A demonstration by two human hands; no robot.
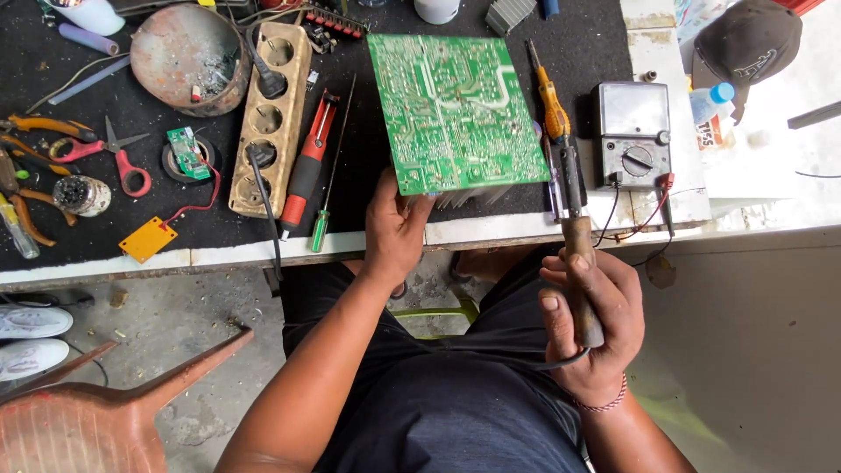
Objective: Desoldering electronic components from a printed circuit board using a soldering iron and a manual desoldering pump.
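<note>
The left hand (396,229) gripped the near edge of a green circuit board (455,109), which lay solder side up on the black mat (175,219) of the workbench. The right hand (589,328) was closed around the wooden handle of a soldering iron (574,228), its tip pointing toward the board's right edge. Just right of the iron stood an analogue multimeter (632,133). Left of the board lay a red desoldering pump (307,162), a beige power strip (270,118), scissors (114,158) and a round metal tin (188,57).
</note>
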